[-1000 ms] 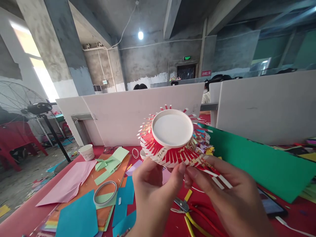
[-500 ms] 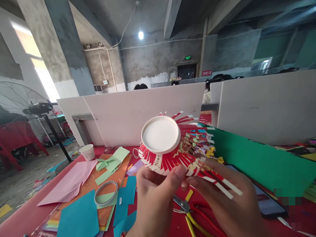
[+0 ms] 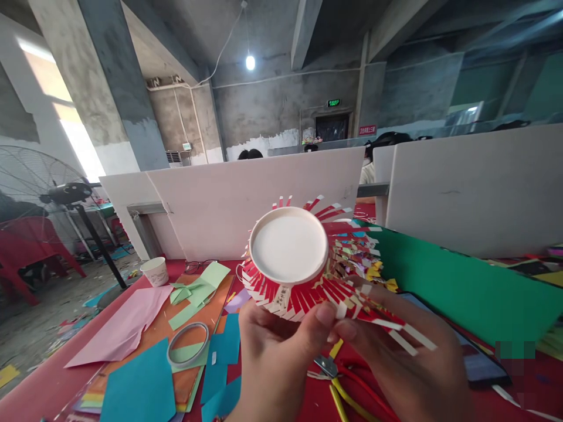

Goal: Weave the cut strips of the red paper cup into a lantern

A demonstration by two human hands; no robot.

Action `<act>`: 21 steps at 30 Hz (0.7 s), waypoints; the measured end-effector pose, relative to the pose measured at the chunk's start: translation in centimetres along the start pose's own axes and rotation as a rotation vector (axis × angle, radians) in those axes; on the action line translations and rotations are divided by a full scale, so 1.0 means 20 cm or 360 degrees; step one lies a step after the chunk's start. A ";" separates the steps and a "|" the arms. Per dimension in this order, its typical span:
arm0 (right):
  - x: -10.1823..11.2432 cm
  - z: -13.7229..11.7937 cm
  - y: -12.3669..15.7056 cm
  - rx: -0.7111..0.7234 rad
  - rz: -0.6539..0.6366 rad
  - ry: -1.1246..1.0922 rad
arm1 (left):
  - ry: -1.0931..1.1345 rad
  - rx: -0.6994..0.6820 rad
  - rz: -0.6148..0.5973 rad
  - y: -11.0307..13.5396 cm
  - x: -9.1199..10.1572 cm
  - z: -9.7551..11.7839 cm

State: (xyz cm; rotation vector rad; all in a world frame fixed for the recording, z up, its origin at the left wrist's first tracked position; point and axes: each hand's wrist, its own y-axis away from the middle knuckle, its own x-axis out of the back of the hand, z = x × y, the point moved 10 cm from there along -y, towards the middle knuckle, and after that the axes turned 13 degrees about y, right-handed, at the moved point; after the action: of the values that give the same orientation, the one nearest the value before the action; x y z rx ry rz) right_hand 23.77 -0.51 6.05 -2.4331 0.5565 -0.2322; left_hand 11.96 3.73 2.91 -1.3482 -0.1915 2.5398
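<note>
I hold a red and white paper cup up in front of me, its white base facing the camera and its wall cut into many thin strips that fan outward. My left hand grips the strips at the lower edge, thumb on top. My right hand pinches the fanned strips on the right side, several white strip ends sticking out past its fingers. Both hands are closed on the cup above the red table.
Sheets of coloured paper, a roll of tape and a small paper cup lie to the left. Yellow-handled pliers and a phone lie under my hands. A green sheet and white dividers stand behind. A fan stands far left.
The cup has shifted left and slightly down and tilted, its base now turned more toward me. Both hands kept their grip and lowered a little.
</note>
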 end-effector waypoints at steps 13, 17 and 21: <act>-0.02 -0.01 0.02 0.0019 -0.0033 -0.0249 | 0.0142 0.0211 -0.0226 0.01 -0.08 -0.02; -0.03 -0.04 0.02 0.0090 -0.0163 -0.0086 | 0.0164 0.0298 -0.0337 0.02 -0.12 -0.02; -0.02 -0.05 0.03 0.0058 -0.0094 -0.0113 | 0.0113 0.0233 -0.0334 0.02 -0.11 -0.01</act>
State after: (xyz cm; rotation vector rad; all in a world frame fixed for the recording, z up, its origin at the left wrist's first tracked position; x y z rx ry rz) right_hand 22.91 -1.25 6.43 -2.4146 0.4462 -0.1777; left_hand 13.16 2.64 4.49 -1.2879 -0.1237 2.2827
